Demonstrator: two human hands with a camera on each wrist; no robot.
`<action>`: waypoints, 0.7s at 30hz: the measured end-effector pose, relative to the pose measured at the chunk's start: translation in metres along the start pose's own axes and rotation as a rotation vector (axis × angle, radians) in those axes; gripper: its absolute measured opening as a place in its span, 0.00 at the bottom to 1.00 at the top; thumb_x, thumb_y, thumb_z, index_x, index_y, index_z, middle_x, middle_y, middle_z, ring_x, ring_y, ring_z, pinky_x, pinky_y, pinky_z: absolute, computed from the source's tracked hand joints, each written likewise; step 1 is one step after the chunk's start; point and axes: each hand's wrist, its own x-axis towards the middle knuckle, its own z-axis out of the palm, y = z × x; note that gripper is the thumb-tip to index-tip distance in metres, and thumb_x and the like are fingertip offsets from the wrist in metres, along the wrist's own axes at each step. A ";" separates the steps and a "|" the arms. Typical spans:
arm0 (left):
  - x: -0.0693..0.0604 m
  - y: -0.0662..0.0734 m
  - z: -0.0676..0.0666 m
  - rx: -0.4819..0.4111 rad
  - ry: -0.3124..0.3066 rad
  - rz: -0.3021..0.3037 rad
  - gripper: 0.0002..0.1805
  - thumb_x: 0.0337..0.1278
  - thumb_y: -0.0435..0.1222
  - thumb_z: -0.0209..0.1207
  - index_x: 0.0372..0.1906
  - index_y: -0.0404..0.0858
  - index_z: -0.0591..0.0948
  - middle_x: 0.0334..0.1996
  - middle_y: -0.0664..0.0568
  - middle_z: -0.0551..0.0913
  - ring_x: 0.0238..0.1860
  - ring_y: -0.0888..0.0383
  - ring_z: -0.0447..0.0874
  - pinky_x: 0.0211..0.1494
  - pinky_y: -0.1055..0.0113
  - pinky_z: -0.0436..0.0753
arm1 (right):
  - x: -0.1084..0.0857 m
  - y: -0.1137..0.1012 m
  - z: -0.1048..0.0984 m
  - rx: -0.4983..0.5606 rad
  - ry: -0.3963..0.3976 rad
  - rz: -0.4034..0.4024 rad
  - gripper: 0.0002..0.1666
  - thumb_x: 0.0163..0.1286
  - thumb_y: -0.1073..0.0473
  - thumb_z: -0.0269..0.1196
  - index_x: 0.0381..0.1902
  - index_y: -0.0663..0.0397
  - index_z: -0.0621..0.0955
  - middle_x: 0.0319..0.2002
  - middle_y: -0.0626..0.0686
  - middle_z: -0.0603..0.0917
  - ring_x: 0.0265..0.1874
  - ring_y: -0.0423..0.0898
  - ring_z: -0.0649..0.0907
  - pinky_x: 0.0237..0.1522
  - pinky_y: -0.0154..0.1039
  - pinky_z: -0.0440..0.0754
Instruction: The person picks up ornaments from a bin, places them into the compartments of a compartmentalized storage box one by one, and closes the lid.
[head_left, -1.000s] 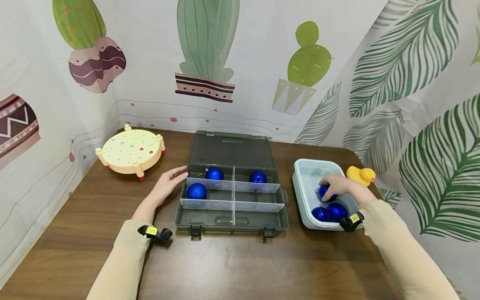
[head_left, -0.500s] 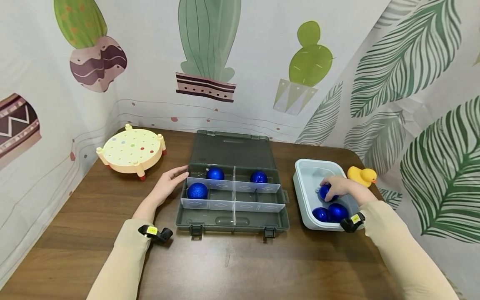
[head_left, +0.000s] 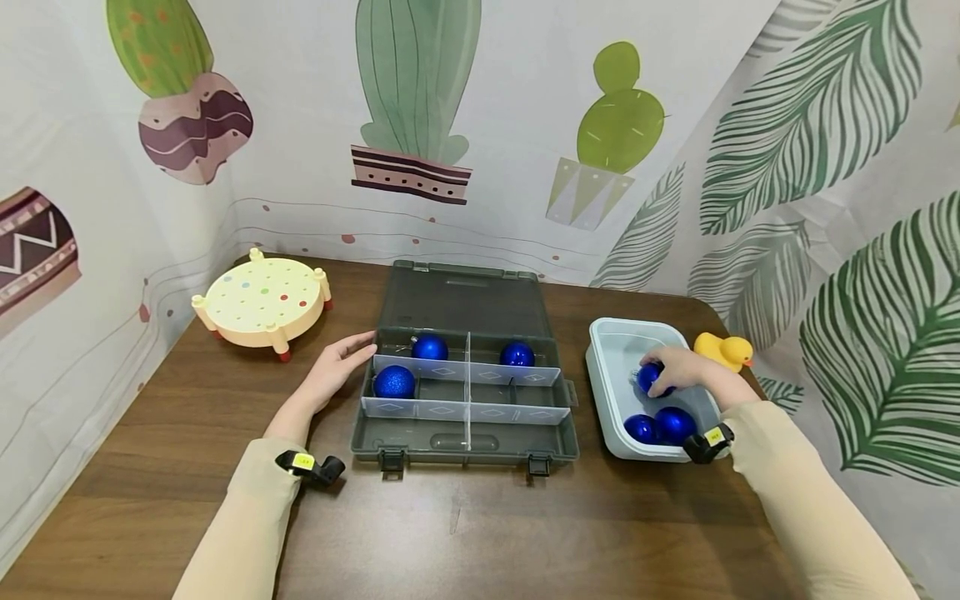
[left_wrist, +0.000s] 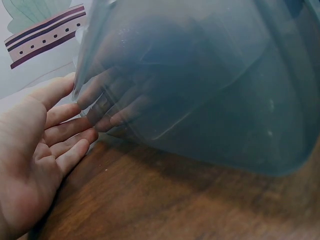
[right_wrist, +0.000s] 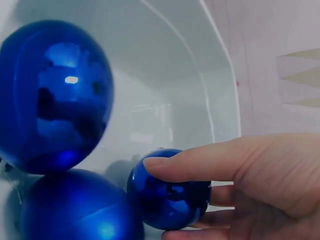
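Observation:
In the light blue tub (head_left: 613,400), my right hand (head_left: 678,371) grips a shiny blue Christmas ball (right_wrist: 170,195), thumb on one side and fingers on the other. Two more blue balls (right_wrist: 70,95) lie beside it, one glossy and one matte in the right wrist view. With fairly straight fingers, my left hand (head_left: 336,367) touches the left side of the grey see-through compartment box (head_left: 461,442), whose lid stands raised at the back. Inside the box are a glittery ball (head_left: 393,382) at middle left, a ball (head_left: 429,347) at back left and a glossy ball (head_left: 517,354) at back right.
A yellow rubber duck (head_left: 723,352) sits right of the tub, close to the right forearm. At the back left stands a round cream toy table (head_left: 262,300) with short legs. Patterned cloth hangs behind the brown table (head_left: 450,542).
My right hand and the ball in its grip have risen slightly within the tub. The left hand stays against the box.

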 end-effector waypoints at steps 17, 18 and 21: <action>-0.002 0.004 0.001 0.012 0.004 0.002 0.33 0.70 0.45 0.54 0.71 0.31 0.65 0.71 0.35 0.66 0.71 0.40 0.63 0.73 0.44 0.62 | -0.006 -0.029 -0.016 -0.042 0.330 -0.094 0.35 0.56 0.61 0.70 0.60 0.71 0.73 0.56 0.73 0.77 0.55 0.69 0.77 0.56 0.66 0.74; -0.002 0.004 0.001 0.010 0.004 0.002 0.33 0.70 0.45 0.54 0.71 0.31 0.65 0.71 0.35 0.66 0.71 0.40 0.63 0.73 0.44 0.62 | -0.006 -0.033 -0.017 -0.039 0.347 -0.107 0.35 0.57 0.61 0.70 0.60 0.70 0.73 0.57 0.73 0.77 0.55 0.69 0.76 0.57 0.66 0.73; -0.003 0.004 0.002 0.008 0.007 0.002 0.33 0.70 0.45 0.55 0.71 0.31 0.65 0.70 0.35 0.66 0.71 0.40 0.64 0.73 0.45 0.63 | -0.004 -0.045 -0.019 -0.033 0.391 -0.138 0.34 0.58 0.62 0.69 0.62 0.68 0.73 0.59 0.72 0.76 0.58 0.69 0.75 0.59 0.66 0.72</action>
